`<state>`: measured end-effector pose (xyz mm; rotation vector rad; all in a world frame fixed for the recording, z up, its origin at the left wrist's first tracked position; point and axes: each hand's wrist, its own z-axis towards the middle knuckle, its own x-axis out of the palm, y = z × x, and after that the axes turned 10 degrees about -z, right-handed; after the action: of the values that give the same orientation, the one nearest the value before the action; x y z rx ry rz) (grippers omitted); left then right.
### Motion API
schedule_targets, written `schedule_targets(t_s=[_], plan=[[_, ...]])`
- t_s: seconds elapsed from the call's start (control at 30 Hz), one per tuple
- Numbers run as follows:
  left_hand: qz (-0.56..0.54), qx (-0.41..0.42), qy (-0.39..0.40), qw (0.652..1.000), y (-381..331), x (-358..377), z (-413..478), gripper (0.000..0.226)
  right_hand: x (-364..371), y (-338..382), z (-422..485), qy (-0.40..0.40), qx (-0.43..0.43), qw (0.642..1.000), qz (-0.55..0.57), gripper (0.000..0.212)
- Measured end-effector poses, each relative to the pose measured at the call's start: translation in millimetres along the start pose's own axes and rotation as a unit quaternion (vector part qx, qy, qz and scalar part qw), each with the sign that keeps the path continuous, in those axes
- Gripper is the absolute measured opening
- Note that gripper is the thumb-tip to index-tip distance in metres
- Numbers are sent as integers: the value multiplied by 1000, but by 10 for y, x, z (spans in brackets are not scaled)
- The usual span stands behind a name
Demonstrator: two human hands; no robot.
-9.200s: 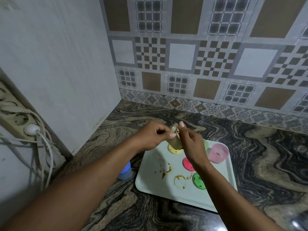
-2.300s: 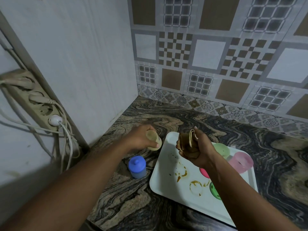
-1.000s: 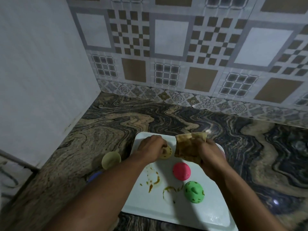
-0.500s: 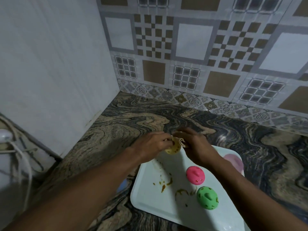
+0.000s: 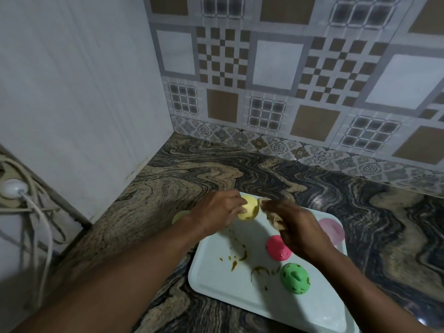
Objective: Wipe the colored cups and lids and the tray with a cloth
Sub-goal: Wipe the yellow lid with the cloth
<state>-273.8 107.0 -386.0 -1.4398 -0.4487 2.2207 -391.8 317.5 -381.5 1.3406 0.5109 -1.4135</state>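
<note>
Now our left hand pinches the yellow lid over the upper left corner of the tray, so our right hand, fingers curled round the cloth, can rub it. Lower right, the pink lid and green lid wait among brown stains; our right wrist partly covers the pink one.
</note>
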Motion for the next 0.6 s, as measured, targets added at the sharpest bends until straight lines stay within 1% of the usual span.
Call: schedule_targets(t_s=[0.07,0.13,0.2,0.27,0.37,0.43,0.5,0.53,0.57,0.6], plan=[[-16,-13,-14,1000,-34,-18,54,22,-23,27,85,-63,29,998,3,46],[-24,-15,-31,999,-86,-21,108,21,44,123,128,-82,5,996,-30,43],[-23,-22,-54,998,-100,-21,147,20,176,228,73,-70,-12,995,-68,56],[-21,-41,-72,996,-90,-8,135,21,303,308,-15,-67,-7,995,-78,68],[-25,-85,-98,991,-64,45,65,21,442,383,-114,-54,-1,996,-71,74],[-35,-121,-109,986,-55,82,17,20,470,394,-166,-33,-10,999,-39,69],[-49,-171,-133,975,-34,78,7,16,455,360,-215,-37,1,999,28,56],[-54,-194,-144,969,-15,61,9,15,445,332,-221,-60,37,995,77,49],[-59,-212,-147,964,5,45,14,16,432,306,-201,-93,95,982,133,47],[-69,-224,-144,961,20,36,26,16,409,281,-166,-120,159,963,180,49]])
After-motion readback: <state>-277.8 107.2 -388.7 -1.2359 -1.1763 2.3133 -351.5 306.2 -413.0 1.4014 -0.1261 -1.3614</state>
